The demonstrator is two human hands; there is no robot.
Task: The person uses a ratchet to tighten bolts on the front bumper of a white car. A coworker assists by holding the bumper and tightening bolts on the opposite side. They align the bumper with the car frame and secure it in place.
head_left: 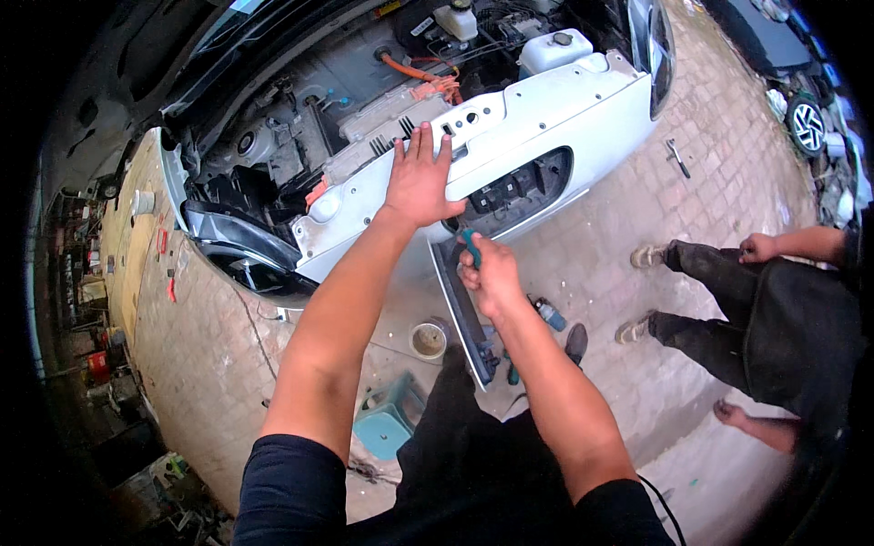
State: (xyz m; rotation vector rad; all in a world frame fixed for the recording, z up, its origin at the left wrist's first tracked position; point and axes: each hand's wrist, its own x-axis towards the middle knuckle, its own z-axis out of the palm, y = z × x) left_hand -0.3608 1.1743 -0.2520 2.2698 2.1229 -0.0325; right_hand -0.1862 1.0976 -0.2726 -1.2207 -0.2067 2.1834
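Note:
My left hand (420, 187) lies with fingers spread on the upper edge of the white car front panel (535, 102), beside its dark central opening. Lower and to the right, my right hand (492, 276) is closed around a teal-handled tool (471, 246). Its working end is hidden at the panel, so I cannot tell its exact kind. Below the opening, a long dark flap with a white edge (462, 314) stands out from the panel toward me, just left of my right hand.
The engine bay is uncovered, with orange cables (405, 69) and a white reservoir (556, 50). Another person (792, 318) stands at the right. A bucket (429, 338), a light-blue stool (387, 424), a blue power tool (550, 314) and a wrench-like tool (677, 159) are on the paving.

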